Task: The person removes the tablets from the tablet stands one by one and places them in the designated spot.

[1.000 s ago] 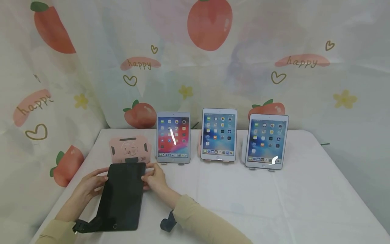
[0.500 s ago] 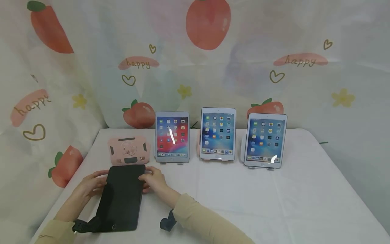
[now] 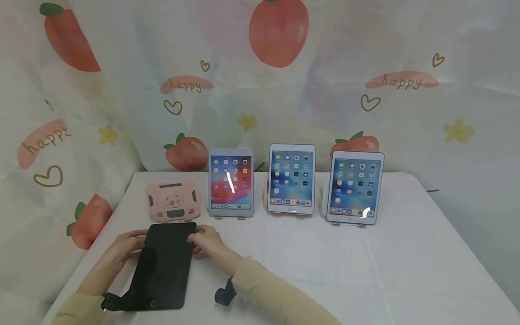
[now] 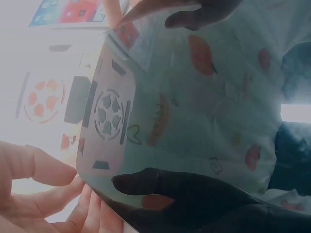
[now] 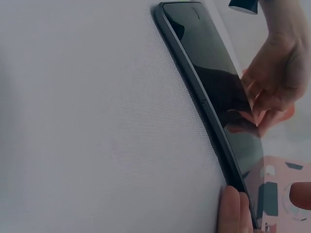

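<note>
A black tablet (image 3: 164,266) with a dark, glossy screen lies face up at the left of the white table, its home button toward the person. My left hand (image 3: 123,246) grips its left edge near the far end; in the left wrist view the thumb and fingers (image 4: 41,167) meet at that edge. On the opposite edge, my right hand (image 3: 209,241) pinches the tablet, and its fingers (image 5: 231,208) show along the side in the right wrist view. Just beyond the tablet's far end stands a pink tablet stand (image 3: 174,201) with cutouts, mirrored in the screen.
Three white tablets with lit screens stand propped in a row at the back: a left one (image 3: 230,183), a middle one (image 3: 291,178) and a right one (image 3: 355,187). White cloth (image 3: 325,271) covers the table. A printed curtain (image 3: 284,104) hangs behind and at the left.
The black tablet's far end has come slightly down and toward the person, with both hands still on it. The pink stand's lower lip now shows above the tablet.
</note>
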`<state>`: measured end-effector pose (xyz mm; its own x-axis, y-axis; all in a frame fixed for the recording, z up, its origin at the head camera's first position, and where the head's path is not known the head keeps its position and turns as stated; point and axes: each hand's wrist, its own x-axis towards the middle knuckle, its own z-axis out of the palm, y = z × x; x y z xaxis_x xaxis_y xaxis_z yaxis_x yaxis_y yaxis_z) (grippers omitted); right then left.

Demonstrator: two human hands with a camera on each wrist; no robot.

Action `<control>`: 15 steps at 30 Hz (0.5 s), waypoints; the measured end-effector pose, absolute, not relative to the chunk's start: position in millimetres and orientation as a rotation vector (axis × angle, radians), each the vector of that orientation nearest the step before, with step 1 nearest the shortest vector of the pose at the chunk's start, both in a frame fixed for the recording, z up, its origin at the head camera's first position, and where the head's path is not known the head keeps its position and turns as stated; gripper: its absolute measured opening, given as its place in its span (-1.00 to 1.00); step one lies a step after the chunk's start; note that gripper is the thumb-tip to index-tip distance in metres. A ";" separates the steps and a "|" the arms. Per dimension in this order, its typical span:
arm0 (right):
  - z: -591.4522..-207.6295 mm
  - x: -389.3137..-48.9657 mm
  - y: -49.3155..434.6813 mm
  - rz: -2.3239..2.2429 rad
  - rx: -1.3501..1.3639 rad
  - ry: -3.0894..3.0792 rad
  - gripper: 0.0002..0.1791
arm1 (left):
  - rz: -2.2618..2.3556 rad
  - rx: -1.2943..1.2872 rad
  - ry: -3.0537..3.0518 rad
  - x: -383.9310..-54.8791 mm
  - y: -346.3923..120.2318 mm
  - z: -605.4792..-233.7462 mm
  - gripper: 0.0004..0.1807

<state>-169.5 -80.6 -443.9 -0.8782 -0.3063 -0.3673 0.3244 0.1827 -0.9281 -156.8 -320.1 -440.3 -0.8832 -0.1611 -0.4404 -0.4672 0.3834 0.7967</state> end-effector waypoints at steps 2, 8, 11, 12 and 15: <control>-443.7 -169.8 -78.8 -1.745 0.007 1.962 -0.36 | 1.487 -0.551 2.372 -155.4 -317.7 -440.3 -0.41; -446.9 -170.2 -74.3 -1.771 0.004 1.901 -0.38 | 1.470 -0.553 2.378 -150.8 -314.2 -442.1 -0.42; -451.6 -171.3 -74.2 -1.786 -0.027 1.899 -0.38 | 1.462 -0.554 2.379 -149.8 -312.9 -441.5 -0.42; -452.3 -171.6 -74.1 -1.782 -0.040 1.902 -0.37 | 1.456 -0.556 2.385 -149.9 -312.6 -441.2 -0.42; -452.5 -171.8 -74.0 -1.782 -0.058 1.915 -0.37 | 1.422 -0.554 2.408 -149.2 -311.0 -439.9 -0.44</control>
